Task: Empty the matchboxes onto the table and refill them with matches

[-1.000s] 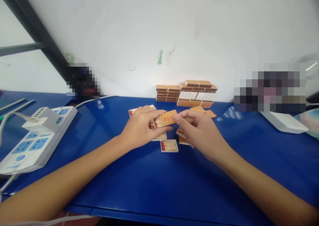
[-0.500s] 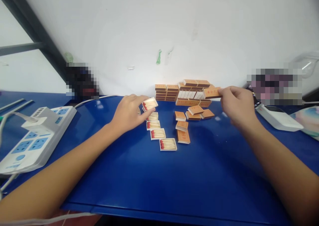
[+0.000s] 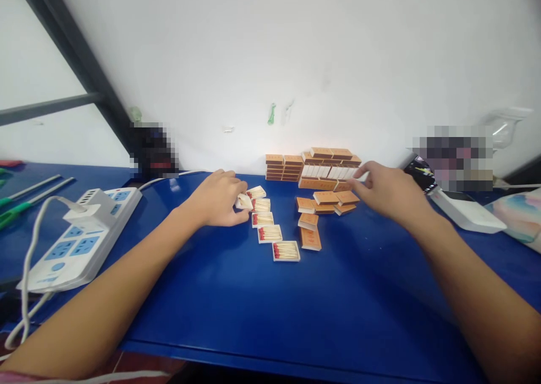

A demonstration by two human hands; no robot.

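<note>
My left hand point(image 3: 215, 199) rests on the blue table point(image 3: 253, 310), its fingers closed on a white match tray point(image 3: 244, 202) at the far end of a row of open trays of red-tipped matches point(image 3: 269, 233). Right of that row lie loose orange matchbox sleeves point(image 3: 310, 238). My right hand point(image 3: 389, 193) reaches to the right end of the stacked matchboxes point(image 3: 313, 167) by the wall. Its fingers are stretched out and touch the stack, and I see nothing held in them.
A white power strip point(image 3: 80, 232) with a plugged-in cable lies at the left. Green-handled tools point(image 3: 17, 201) lie at the far left. A flat white device point(image 3: 465, 213) and a pale printed sheet point(image 3: 522, 217) sit at the right.
The hands pulled the matchbox apart. My left hand carried the tray to the row's far end. My right hand took the orange sleeve to the stack and let it go.
</note>
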